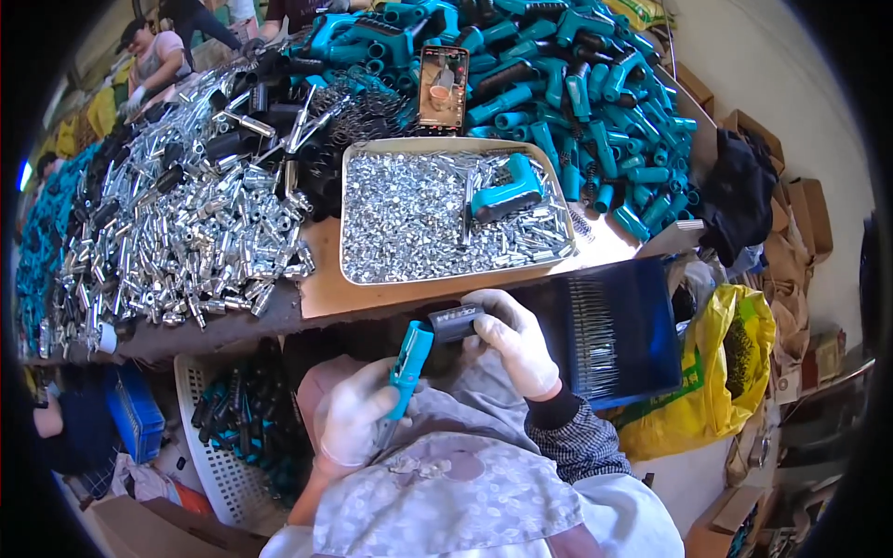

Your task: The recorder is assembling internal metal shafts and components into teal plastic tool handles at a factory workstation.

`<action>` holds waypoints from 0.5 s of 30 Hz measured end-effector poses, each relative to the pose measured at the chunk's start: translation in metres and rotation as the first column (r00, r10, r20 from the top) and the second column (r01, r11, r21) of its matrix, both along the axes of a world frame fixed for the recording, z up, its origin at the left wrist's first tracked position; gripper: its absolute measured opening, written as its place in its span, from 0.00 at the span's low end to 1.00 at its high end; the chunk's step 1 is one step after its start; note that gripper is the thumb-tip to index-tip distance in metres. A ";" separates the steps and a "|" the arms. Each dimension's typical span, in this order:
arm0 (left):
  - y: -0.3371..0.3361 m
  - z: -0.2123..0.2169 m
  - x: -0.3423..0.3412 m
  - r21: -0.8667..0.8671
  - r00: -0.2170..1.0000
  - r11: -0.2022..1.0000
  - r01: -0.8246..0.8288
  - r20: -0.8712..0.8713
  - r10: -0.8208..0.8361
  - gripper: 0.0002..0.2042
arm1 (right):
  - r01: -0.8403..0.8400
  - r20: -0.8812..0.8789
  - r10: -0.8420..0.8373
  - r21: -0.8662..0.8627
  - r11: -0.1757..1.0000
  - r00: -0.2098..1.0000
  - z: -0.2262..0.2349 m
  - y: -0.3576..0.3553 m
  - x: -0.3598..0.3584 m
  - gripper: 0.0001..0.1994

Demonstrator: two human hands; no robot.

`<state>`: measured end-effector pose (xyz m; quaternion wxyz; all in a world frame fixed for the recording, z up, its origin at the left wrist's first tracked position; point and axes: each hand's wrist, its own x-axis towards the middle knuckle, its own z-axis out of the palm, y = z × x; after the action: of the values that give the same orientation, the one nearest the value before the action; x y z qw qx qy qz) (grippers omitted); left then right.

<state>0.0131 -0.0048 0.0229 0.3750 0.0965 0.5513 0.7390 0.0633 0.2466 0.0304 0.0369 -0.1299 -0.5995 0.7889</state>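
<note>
In the gloved fingers of my left hand (352, 418) is a teal plastic tool housing (410, 363), held upright over my lap with its open slot showing. My right hand (523, 346), gloved too, grips a black cylindrical sleeve (453, 324) lying nearly level. The sleeve's left end is close to the top of the housing; whether they touch I cannot tell. Just beyond my hands, a cream tray (372, 281) of small metal parts stands on the table edge. On those parts rests a teal and black pistol-shaped housing (507, 192).
Metal fittings (205, 232) are heaped left, teal housings (595, 84) behind and right. A phone (442, 88) leans behind the tray. Below are a white basket (197, 409), a blue tray of long metal pins (642, 325) and a yellow sack (707, 391). Another person (153, 56) works far left.
</note>
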 end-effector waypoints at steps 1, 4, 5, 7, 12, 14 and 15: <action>0.001 -0.001 0.001 0.000 1.000 1.000 0.030 0.010 -0.030 0.28 | 0.003 -0.013 -0.003 0.018 1.000 1.000 -0.001 0.004 0.001 0.23; 0.004 0.000 0.003 -0.045 0.996 0.996 0.082 0.022 -0.081 0.27 | -0.002 -0.125 0.005 0.020 1.000 0.992 -0.006 0.010 -0.002 0.26; 0.005 0.001 0.004 -0.088 0.994 0.990 0.108 0.028 -0.106 0.27 | -0.002 -0.124 0.004 0.017 1.000 0.992 -0.008 0.012 -0.003 0.26; 0.010 0.006 0.007 -0.124 0.993 0.985 0.118 0.009 -0.118 0.27 | -0.036 -0.223 0.022 -0.057 0.998 0.975 -0.012 0.010 -0.008 0.29; 0.023 0.005 0.009 -0.139 0.990 0.981 0.138 -0.007 -0.141 0.27 | -0.048 -0.240 -0.066 -0.440 0.897 0.969 -0.015 -0.020 -0.007 0.43; 0.022 0.001 0.008 -0.169 0.986 0.981 0.097 -0.114 -0.118 0.31 | 0.081 -0.280 -0.216 -0.425 0.902 0.935 -0.015 -0.014 -0.008 0.45; 0.023 0.001 0.008 -0.141 0.994 0.989 0.046 -0.089 -0.059 0.33 | 0.128 -0.354 -0.257 -0.349 0.928 0.899 -0.015 -0.004 -0.010 0.36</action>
<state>0.0208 0.0184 0.0240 0.3741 0.1189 0.6153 0.6836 0.0533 0.2429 0.0155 0.2142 -0.0323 -0.4292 0.8769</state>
